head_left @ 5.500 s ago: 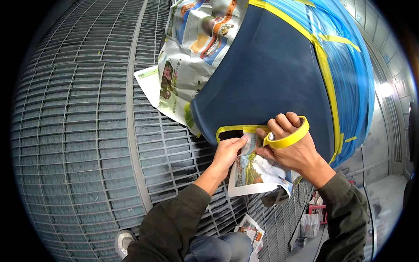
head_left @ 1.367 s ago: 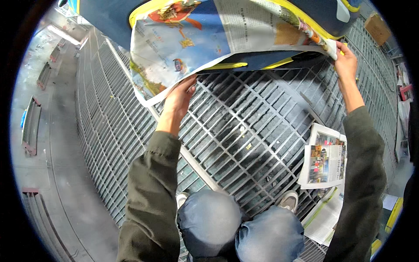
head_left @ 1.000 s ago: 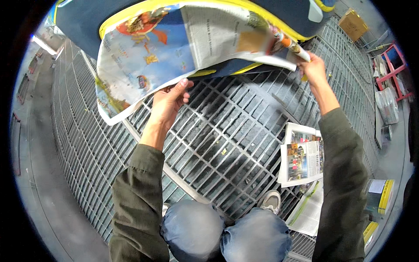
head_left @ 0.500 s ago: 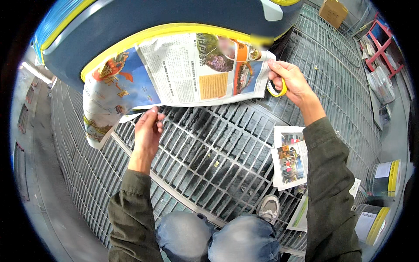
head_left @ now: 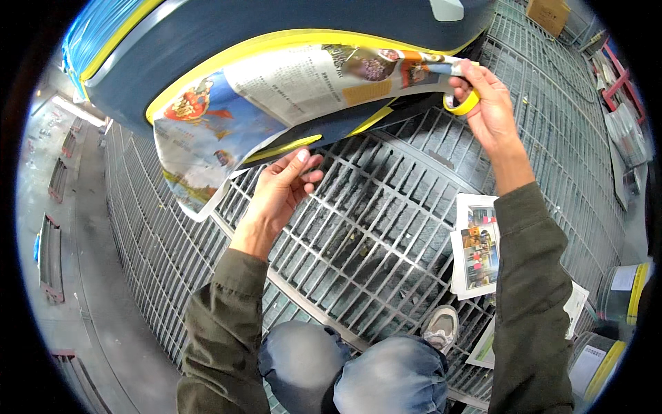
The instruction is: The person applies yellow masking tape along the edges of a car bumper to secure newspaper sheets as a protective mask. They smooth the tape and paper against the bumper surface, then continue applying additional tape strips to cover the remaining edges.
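Observation:
A sheet of newspaper (head_left: 262, 96) hangs along a band of yellow masking tape (head_left: 227, 58) on a large, curved dark blue panel (head_left: 289, 21). At the sheet's right end my right hand (head_left: 488, 103) is closed, pinching its corner between thumb and finger. A roll of yellow masking tape (head_left: 463, 105) is hooked in that same hand. My left hand (head_left: 279, 186) is just below the sheet's lower edge, its fingers loosely curled and apart with nothing visible in them. Yellow strips (head_left: 286, 146) show on the dark surface under the raised sheet.
Metal floor grating (head_left: 358, 228) lies under me. Folded newspapers (head_left: 476, 241) rest on it by my right forearm. Two buckets with yellow rims (head_left: 596, 362) stand at the lower right. A red rack (head_left: 620, 90) and a cardboard box (head_left: 548, 15) are farther off. Blue plastic film (head_left: 103, 34) covers the panel's left end.
The newspaper's lower edge has lifted toward the panel, uncovering a dark surface with yellow strips. My left hand has moved right along that edge. The view has shifted slightly.

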